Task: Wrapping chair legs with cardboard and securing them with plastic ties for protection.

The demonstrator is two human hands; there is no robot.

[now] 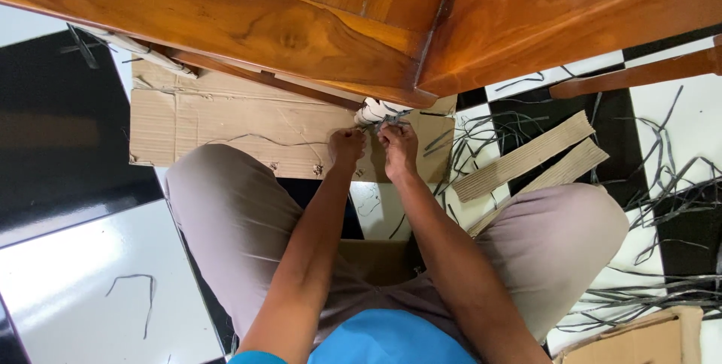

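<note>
Seated on a black-and-white tiled floor (90,259), knees spread, arms reaching toward twelve o'clock; left hand (346,146) and right hand (398,147) side by side, nearly touching, at the foot of a varnished wooden furniture leg (421,56); fingers of both curled together, pinched on thin dark strapping (387,119) drawn round a pale wrapped bundle (374,112) at the leg's base, just above the knuckles. Judged as mid-tie: cinching or knotting the strap against the padding, not yet finished. Next move likely calls for steady tension from both hands and a firm tuck of the loose end, without letting the wrap slip. Flattened cardboard sheet (218,119) under the leg at ten o'clock; corrugated cardboard strips (526,157) at two o'clock; loose cut strap offcuts (669,183) scattered at three o'clock.
</note>
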